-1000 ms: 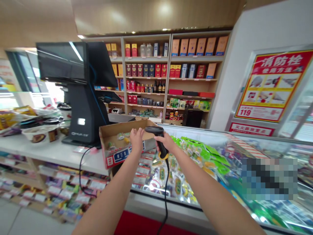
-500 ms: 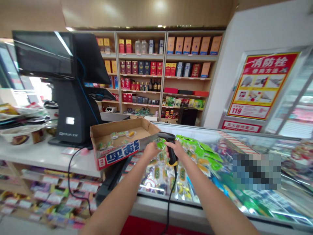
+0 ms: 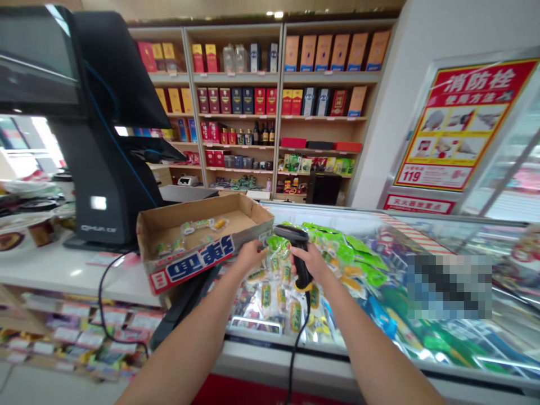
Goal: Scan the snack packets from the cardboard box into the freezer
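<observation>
My right hand (image 3: pixel 314 261) is wrapped round the handle of a black barcode scanner (image 3: pixel 293 235), held upright above the glass top. Its black cable hangs down toward me. Beside the cardboard box, my left hand (image 3: pixel 252 255) has its fingers curled together; what they hold, if anything, is hidden. Green packets (image 3: pixel 276 244) show between the two hands. Below them, several small clear-wrapped snacks (image 3: pixel 278 292) with yellow-brown contents lie spread on the glass. The open cardboard box (image 3: pixel 198 239) on the left has a few similar snacks inside.
A black checkout terminal (image 3: pixel 109 146) stands on the white counter (image 3: pixel 122 281) at left. Bright green bags (image 3: pixel 358 256) lie right of the scanner on the glass-topped case (image 3: pixel 253 349). Shelves (image 3: pixel 236 79) of boxed goods stand behind. A blurred-out patch (image 3: pixel 449 287) covers something at right.
The view has shifted right and tilted down a little. My left hand has drawn slightly away from the scanner, widening the gap between my hands. The scanner stays in my right hand.
</observation>
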A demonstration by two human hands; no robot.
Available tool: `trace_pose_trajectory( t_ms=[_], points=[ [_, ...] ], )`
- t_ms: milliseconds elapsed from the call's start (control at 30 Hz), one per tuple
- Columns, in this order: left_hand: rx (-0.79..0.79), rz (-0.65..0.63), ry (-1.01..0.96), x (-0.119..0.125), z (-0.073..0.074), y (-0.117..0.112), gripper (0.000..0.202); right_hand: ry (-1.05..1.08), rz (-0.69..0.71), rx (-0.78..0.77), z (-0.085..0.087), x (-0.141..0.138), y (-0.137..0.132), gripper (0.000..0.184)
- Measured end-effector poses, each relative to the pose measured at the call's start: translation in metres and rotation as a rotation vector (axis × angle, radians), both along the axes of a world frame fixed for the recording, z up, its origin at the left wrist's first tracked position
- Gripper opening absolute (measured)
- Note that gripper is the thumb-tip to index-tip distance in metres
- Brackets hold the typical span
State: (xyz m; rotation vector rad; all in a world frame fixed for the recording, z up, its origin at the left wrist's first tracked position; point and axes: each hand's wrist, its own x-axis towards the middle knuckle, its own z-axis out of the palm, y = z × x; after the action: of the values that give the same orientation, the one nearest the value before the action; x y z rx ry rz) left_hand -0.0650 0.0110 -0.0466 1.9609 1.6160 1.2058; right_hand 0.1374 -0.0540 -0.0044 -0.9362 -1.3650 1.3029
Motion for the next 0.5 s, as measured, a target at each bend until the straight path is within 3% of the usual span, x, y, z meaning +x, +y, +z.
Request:
trace_pose_trajectory(
  t_ms=[233,333,500],
  points=[
    [0.027,-0.055,-0.01,-0.003,-0.002,0.006,0.025,0.011,-0.013,0.003,0.002,-0.001,-0.005,0.03],
    [0.061,-0.066,-0.156,-0.001,-0.003,0.006,0.011,0.033,-0.01,-0.006,0.003,-0.001,-0.006,0.031],
    [0.046,-0.18,-0.445,0.007,-0.007,0.007,0.016,0.017,0.003,-0.012,0.004,-0.001,-0.007,0.03]
  ],
)
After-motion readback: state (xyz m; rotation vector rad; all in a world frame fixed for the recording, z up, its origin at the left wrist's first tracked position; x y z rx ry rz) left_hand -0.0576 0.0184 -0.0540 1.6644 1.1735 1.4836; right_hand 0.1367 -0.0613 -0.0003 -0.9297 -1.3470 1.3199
